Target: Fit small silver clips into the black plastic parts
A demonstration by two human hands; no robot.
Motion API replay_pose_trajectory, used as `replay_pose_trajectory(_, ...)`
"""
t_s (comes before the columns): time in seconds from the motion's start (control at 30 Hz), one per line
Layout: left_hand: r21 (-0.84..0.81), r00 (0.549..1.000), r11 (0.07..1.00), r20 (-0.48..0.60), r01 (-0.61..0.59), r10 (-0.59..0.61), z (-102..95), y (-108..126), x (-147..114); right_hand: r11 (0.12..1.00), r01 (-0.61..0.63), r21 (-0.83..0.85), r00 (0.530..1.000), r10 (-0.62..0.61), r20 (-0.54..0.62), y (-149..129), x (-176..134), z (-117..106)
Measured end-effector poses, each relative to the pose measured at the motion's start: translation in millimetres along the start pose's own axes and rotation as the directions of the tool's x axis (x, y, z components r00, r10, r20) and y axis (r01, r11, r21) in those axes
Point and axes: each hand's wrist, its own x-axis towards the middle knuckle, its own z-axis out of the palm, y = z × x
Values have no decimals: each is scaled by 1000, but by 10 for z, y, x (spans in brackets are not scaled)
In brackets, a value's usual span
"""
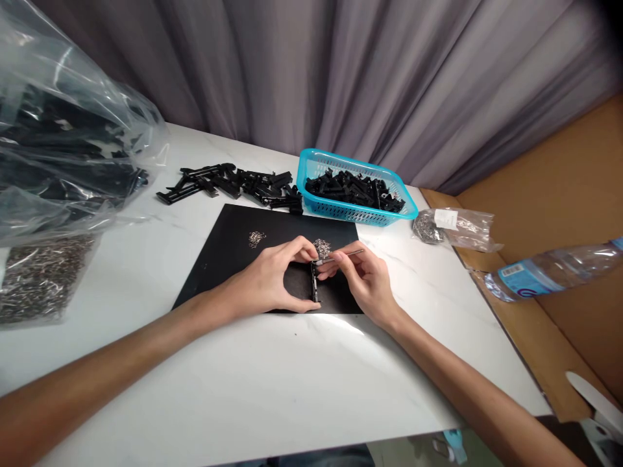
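Observation:
My left hand (272, 275) holds a narrow black plastic part (314, 282) by its two ends, thumb at the near end and fingers at the far end. In my right hand (367, 279) is a thin metal tool (348, 255), perhaps tweezers, pinched between thumb and fingers. Its tip meets the far end of the black part. Both hands are over a black mat (233, 240). On the mat lie two small piles of tiny metal pieces, one pile (256, 239) to the left and another pile (322, 248) just beyond my fingers.
A blue basket (357, 214) full of black parts stands behind the mat. Loose black parts (228, 181) lie left of it. At left are a large clear bag (121, 123) and a bag of metal pieces (43, 279). A small bag (452, 227) and plastic bottle (549, 272) are right.

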Motion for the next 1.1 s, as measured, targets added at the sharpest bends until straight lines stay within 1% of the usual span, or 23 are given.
replay_pose_trajectory(0.43, -4, 1000, 1000, 16, -6, 6, -2, 5, 6, 1000, -11, 14, 1000, 11, 7, -20, 15, 20)
replay_pose_trajectory(0.8, 1, 1000, 1000, 25, 17, -17, -8, 14, -12, 1000, -26, 6, 999, 26, 23, -22, 7, 26)
replay_pose_trajectory(0.87, 4, 999, 1000, 25, 22, -22, -10, 5, -15, 1000, -16, 25, 1000, 16, -13, -26, 12, 26)
replay_pose_trajectory(1.0, -2, 1000, 1000, 13, 19, -19, -8, -24, -14, 999, -7, 38, 984, 13, -177, 1, 48, 12)
replay_pose_trajectory(1.1, -11, 1000, 1000, 9, 15, -15, 7, -33, -12, 1000, -20, -12, 974, 17, -225, 33, 76, -1)
